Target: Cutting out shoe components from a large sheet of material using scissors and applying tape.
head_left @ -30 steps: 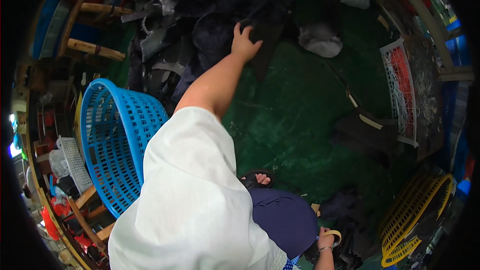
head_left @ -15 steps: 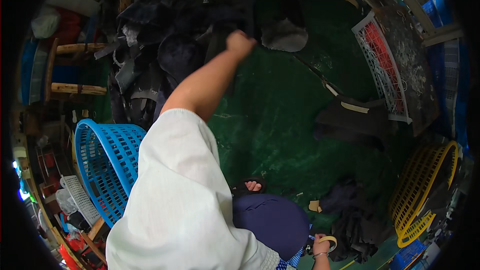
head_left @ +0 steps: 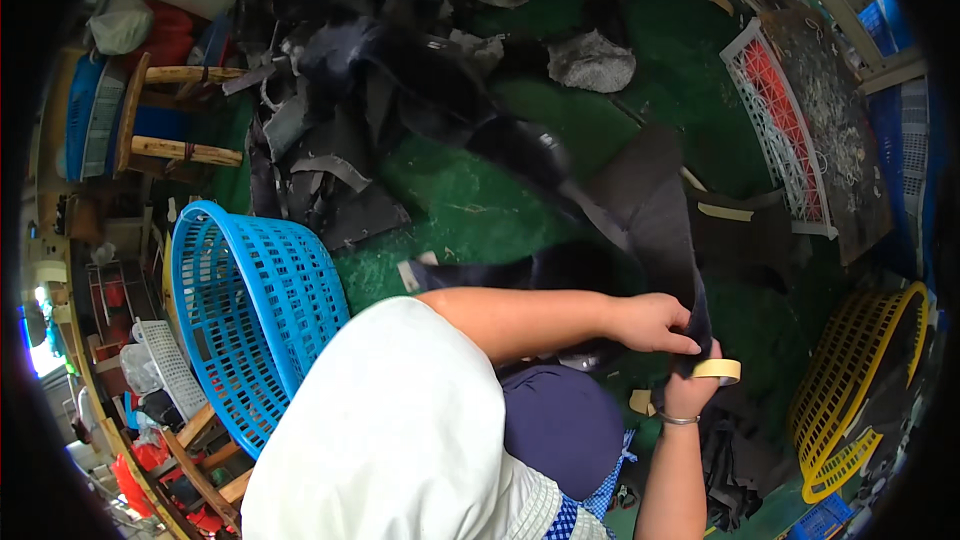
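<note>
A dark cloth piece (head_left: 655,195) spreads in front of me, and its near corner runs down to my two hands. My left hand (head_left: 655,324) reaches across from the left, closed on this corner. My right hand (head_left: 692,390), with a bangle at the wrist, is right below it. It holds a roll of pale yellow tape (head_left: 718,371), and its fingers are up against the cloth's edge; whether they pinch it too is hidden. A long dark strip of cloth (head_left: 500,145), blurred by motion, stretches from the upper left toward the piece.
A heap of dark cloth scraps (head_left: 330,175) lies on the green floor at far left. A blue basket (head_left: 310,280) leans at left, a yellow basket (head_left: 850,380) at right. More dark cloth (head_left: 735,460) lies near right; a white rack (head_left: 775,125) stands at far right.
My left hand has come back from the heap at far left to my right hand, bringing dark cloth along. My right hand has risen with the tape roll.
</note>
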Demonstrator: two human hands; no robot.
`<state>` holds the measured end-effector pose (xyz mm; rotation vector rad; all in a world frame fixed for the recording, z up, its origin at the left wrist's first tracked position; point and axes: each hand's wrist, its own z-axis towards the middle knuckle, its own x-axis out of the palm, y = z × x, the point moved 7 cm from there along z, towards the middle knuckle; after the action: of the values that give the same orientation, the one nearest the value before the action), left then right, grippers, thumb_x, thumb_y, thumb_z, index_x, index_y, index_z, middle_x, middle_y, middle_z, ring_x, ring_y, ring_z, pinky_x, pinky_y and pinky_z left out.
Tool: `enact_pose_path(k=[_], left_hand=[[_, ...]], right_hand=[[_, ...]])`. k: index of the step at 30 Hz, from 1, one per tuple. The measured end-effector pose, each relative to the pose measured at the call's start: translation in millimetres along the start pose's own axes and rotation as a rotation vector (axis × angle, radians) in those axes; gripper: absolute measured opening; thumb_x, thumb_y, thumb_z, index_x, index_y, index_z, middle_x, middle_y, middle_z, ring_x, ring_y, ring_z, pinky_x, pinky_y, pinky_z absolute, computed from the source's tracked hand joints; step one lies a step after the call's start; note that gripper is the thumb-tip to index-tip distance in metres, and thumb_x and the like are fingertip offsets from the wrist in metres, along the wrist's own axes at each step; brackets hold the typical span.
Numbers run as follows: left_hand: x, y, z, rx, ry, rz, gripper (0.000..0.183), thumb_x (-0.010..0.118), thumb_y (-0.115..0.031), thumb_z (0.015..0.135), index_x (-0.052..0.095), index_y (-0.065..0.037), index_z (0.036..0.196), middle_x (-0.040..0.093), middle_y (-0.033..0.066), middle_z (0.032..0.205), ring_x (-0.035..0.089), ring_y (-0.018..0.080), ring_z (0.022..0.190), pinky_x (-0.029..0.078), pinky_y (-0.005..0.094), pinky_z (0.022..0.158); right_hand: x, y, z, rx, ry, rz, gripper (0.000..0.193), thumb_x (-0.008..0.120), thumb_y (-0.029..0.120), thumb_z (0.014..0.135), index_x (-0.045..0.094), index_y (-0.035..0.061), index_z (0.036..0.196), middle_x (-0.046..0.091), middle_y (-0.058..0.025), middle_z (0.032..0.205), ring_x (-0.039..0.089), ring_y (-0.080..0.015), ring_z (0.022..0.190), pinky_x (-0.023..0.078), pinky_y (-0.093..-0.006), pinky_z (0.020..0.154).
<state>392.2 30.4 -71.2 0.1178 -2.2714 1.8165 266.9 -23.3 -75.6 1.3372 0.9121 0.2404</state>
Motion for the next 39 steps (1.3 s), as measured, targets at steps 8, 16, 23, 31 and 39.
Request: enact_pose_path(k=[8, 16, 23, 31, 39], left_hand=[[-88.8, 33.8, -77.5, 0.174, -1.071, 0.541, 0.020, 0.066, -0.011, 0.067, 0.060, -0.003, 0.085, 0.058, 0.0141, 0.083, 0.056, 0.0322, 0.082, 0.048, 0.0393, 0.074], [-103.3, 59.9, -67.3, -0.005, -0.849, 1.094, 0.054, 0.072, -0.011, 0.067, 0.049, -0.002, 0.115, 0.050, 0.0168, 0.121, 0.050, 0.0357, 0.110, 0.042, 0.0414, 0.093], [29.6, 42.6, 6.9, 0.475, -0.352, 1.347, 0.049, 0.061, -0.010, 0.070, 0.053, -0.011, 0.118, 0.045, 0.0135, 0.132, 0.041, 0.0288, 0.125, 0.034, 0.0419, 0.099], [152.7, 97.1, 56.9, 0.847, 0.727, 1.661, 0.045, 0.053, -0.022, 0.078, 0.054, -0.018, 0.123, 0.020, 0.0040, 0.152, 0.014, 0.0207, 0.141, 0.014, 0.0475, 0.112], [141.7, 83.4, 154.9, 0.036, 0.462, 1.143, 0.020, 0.063, -0.021, 0.069, 0.062, -0.002, 0.076, 0.062, 0.0192, 0.071, 0.061, 0.0381, 0.073, 0.049, 0.0443, 0.066]], right_hand=[[-79.1, -72.6, -61.7, 0.629, -0.319, 0.304, 0.013, 0.060, 0.014, 0.086, 0.057, 0.0065, 0.075, 0.051, -0.0014, 0.056, 0.046, -0.0080, 0.048, 0.038, -0.0224, 0.045], [-111.6, -90.3, -33.4, 0.596, -0.404, 0.374, 0.025, 0.061, 0.019, 0.089, 0.056, 0.0009, 0.105, 0.067, -0.0118, 0.087, 0.059, -0.0107, 0.054, 0.043, -0.0199, 0.050], [-78.4, -148.6, -210.6, 0.839, 0.480, -0.604, 0.033, 0.061, 0.034, 0.082, 0.065, 0.0015, 0.084, 0.065, -0.0181, 0.083, 0.061, -0.0375, 0.084, 0.049, -0.0430, 0.076], [-77.3, -205.3, -367.1, 1.052, 0.792, -0.641, 0.035, 0.063, 0.032, 0.079, 0.062, 0.0022, 0.097, 0.064, -0.0204, 0.097, 0.061, -0.0354, 0.093, 0.048, -0.0430, 0.083], [-45.3, -221.5, -326.3, 0.948, 0.142, -0.381, 0.049, 0.076, 0.035, 0.068, 0.057, 0.0014, 0.099, 0.060, -0.0176, 0.100, 0.060, -0.0315, 0.093, 0.050, -0.0378, 0.081]])
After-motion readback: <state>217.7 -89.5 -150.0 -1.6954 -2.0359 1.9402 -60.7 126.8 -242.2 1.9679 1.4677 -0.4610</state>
